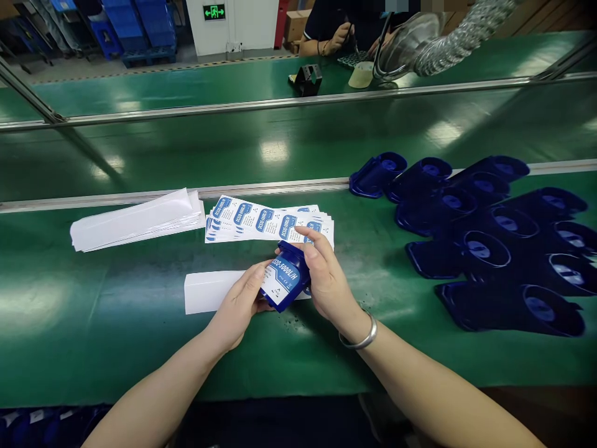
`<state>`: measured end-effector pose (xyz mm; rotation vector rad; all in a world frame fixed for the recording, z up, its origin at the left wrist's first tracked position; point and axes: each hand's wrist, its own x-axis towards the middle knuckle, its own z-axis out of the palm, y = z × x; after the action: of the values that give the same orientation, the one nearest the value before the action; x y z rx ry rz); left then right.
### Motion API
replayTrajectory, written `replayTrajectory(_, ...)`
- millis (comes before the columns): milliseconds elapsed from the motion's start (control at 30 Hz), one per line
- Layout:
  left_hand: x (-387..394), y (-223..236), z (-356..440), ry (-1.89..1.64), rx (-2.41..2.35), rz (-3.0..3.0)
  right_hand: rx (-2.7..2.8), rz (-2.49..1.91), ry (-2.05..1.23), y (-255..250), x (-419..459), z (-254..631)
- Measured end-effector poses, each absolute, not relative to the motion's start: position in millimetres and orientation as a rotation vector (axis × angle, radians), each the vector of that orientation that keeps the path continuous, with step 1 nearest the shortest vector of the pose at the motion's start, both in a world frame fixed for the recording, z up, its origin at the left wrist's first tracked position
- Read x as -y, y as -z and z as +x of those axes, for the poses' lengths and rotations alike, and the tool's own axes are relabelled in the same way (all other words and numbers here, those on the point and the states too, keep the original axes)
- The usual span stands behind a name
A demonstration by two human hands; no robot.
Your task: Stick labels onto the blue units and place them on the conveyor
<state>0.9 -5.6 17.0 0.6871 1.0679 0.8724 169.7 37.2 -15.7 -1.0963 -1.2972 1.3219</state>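
Between my two hands is a dark blue plastic housing [302,266], tilted so that its flat face points up at me. A blue-and-white printed label [282,278] lies on that face. My left hand [243,302] grips the housing from the left, thumb on the label's edge. My right hand [325,274] holds its right side, with the index finger stretched out over the top. Under the hands lies a white label backing strip [205,292], partly hidden. Just beyond them is a stack of printed label sheets [261,218].
Blank white strips [135,221] are piled to the left. Several dark blue housings [508,311] stand grouped on the right of the green table [116,348]. A metal rail [233,102] crosses behind. Across it, a person's hand [339,37] works near a ducted fume hood [410,40].
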Motion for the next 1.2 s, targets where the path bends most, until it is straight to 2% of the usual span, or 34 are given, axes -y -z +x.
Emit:
replayTrajectory(400, 6.7, -12.0, -2.0, -0.848, -1.077, 0.765, 1.258, -1.138, -1.306, 19.0, -36.0, 167.8)
replayTrajectory(700, 8.6, -5.2, 0.6, -0.831, -1.097, 1.121, 1.227, -1.107, -1.278, 12.7, -35.4, 164.1)
replayTrajectory(833, 10.8, -6.6, 0.1, -0.863, -1.245, 1.354, 1.267, -1.091, -1.256, 10.9, -35.1, 164.1)
replayTrajectory(933, 7.5, -13.7, -5.1, -0.875, -1.136, 1.164, 1.372, -0.998, -1.157, 12.5, -32.9, 165.0)
replayTrajectory(1100, -1.8, -19.4, -11.5, -0.999, -1.015, 0.598, 1.630, -0.577, -0.958, 18.4, -28.3, 162.8)
replayTrajectory(1200, -1.9, -18.0, -10.8, -0.992, -0.992, 0.486, 1.704, -0.434, -0.895, 21.1, -27.8, 160.0)
